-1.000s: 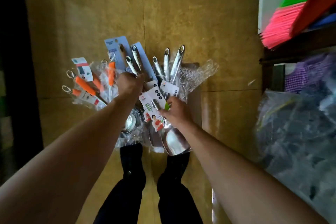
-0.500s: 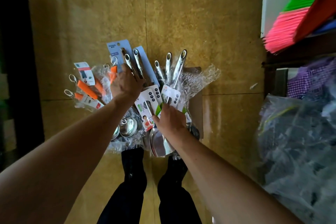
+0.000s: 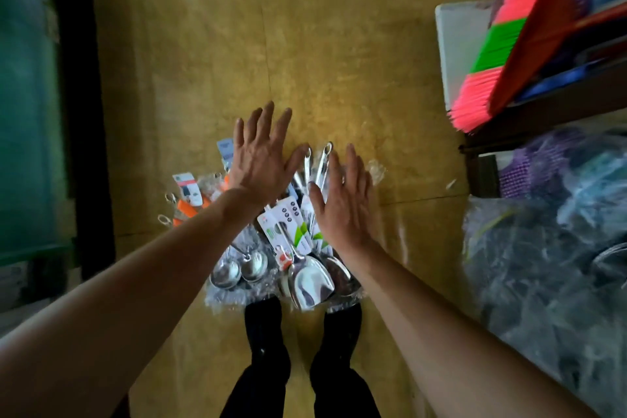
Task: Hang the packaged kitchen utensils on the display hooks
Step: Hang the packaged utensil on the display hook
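Observation:
A pile of packaged kitchen utensils (image 3: 281, 248) lies on the yellow floor in front of my feet. It holds steel scoops (image 3: 310, 280), small steel ladles (image 3: 237, 270), orange-handled tools (image 3: 186, 207) and white label cards, all in clear wrap. My left hand (image 3: 259, 156) hovers over the pile's far left part with its fingers spread and straight, holding nothing. My right hand (image 3: 342, 200) hovers over the right part, fingers straight, also empty. No display hooks are in view.
A shelf on the right carries brooms with pink and green bristles (image 3: 492, 58). Below it sit large clear plastic bags of goods (image 3: 549, 265). A dark frame and green panel (image 3: 40, 112) run down the left. My legs (image 3: 298, 366) stand just behind the pile.
Both hands have let go of the packages and lifted off the pile with fingers spread. The view has pulled back and tilted, so the pile looks smaller.

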`<state>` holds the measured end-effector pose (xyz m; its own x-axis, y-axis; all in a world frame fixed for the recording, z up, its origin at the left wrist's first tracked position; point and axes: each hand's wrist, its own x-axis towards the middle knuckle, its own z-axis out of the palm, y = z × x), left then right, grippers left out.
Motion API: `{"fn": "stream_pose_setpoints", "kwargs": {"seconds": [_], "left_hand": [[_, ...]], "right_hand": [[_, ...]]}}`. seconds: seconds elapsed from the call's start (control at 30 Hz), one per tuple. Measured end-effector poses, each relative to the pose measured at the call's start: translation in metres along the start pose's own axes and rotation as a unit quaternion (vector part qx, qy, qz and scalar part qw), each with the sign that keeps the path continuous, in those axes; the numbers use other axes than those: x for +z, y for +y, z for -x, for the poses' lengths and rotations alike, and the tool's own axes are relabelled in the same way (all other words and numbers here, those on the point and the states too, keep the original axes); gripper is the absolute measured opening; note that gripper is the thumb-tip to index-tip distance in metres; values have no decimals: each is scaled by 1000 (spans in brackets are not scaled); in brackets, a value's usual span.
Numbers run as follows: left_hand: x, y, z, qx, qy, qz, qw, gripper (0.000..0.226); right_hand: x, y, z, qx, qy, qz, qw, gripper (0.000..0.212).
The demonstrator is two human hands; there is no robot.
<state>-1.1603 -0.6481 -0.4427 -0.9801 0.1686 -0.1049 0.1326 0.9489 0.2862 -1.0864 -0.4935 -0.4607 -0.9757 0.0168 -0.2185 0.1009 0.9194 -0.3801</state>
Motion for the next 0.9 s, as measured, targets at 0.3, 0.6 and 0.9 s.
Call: {"fn": "stream_pose_setpoints", "kwargs": {"seconds": [0.3, 0.6, 0.9], "left_hand": [[-158, 106, -54, 165, 10, -55, 985, 82], [-261, 237, -28, 356, -4, -81, 931, 86], [-263, 403, 108, 505, -44, -62, 860, 82]], "right_hand": [[-184, 1, -23, 91, 129, 1, 987, 74], [-304, 20, 70, 203, 252, 2, 946, 75], [-369, 96, 262, 343, 360, 9, 868, 72]]}}
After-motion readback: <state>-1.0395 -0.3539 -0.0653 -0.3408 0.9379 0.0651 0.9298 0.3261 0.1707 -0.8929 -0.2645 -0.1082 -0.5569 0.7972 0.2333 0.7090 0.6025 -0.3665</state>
